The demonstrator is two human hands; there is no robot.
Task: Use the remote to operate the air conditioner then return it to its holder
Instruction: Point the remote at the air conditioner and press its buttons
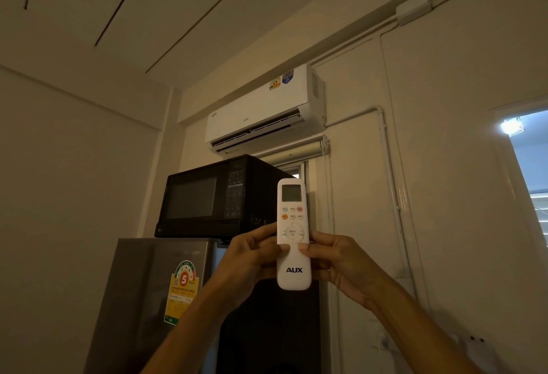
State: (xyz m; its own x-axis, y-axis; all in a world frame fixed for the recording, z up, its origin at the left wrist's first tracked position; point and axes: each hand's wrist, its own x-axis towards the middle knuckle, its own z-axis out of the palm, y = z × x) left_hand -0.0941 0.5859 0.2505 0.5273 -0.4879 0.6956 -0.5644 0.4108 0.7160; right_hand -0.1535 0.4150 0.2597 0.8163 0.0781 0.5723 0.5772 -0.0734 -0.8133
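Note:
A white AUX remote (293, 213) stands upright in front of me, held between both hands, its blank screen at the top and buttons facing me. My left hand (249, 261) grips its left side and my right hand (341, 264) its right side, both thumbs resting on the face below the round menu pad. High on the wall beyond hangs the white air conditioner (261, 106), its louver open. A white holder-like fitting (474, 347) shows low on the right wall, dim and unclear.
A black microwave (213, 195) sits on a grey fridge (157, 290) below the air conditioner. White pipes (391, 183) run down the right wall. A bright window opening (530, 160) is at the far right. The room is dim.

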